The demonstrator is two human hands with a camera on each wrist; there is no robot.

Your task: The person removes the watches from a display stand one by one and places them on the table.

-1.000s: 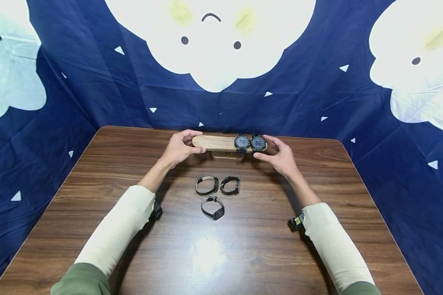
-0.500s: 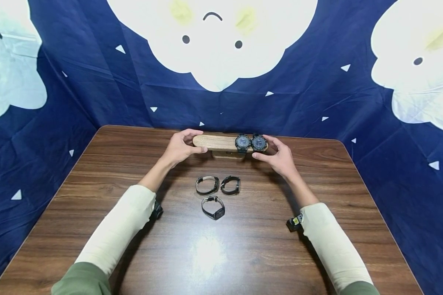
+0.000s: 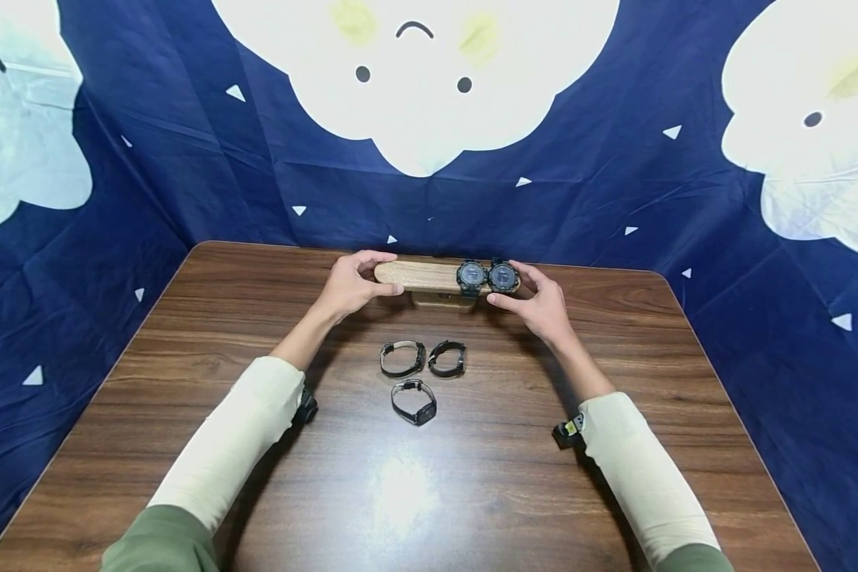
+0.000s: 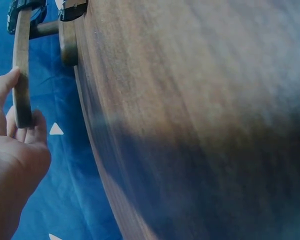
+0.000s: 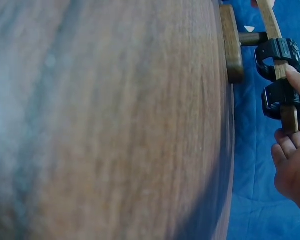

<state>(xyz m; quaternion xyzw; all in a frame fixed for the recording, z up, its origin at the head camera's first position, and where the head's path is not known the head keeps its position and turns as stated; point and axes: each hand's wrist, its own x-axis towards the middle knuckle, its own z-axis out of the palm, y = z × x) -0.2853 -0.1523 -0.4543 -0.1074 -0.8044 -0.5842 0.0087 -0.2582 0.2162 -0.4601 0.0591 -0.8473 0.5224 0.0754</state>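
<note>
A wooden watch stand point(image 3: 418, 276) with a rounded crossbar is at the far side of the table. Two dark digital watches, one point(image 3: 472, 274) beside the other point(image 3: 503, 276), are strapped around the bar's right part. My left hand point(image 3: 350, 284) pinches the bare left end, thumb in front and fingers behind. At the opposite end, my right hand point(image 3: 546, 308) grips the bar by the outer watch. In the right wrist view its thumb presses near the watches while the fingers curl below the bar's tip. A short post joins the bar to the base point(image 5: 233, 50).
Three closed-loop watches lie mid-table between my forearms: one with a pale-lined strap point(image 3: 419, 357), a black one point(image 3: 445, 372) and a slim square-faced one point(image 3: 425, 413). Behind the wood-grain table point(image 3: 579, 508) hangs a blue cloth point(image 3: 586, 206) with cloud prints.
</note>
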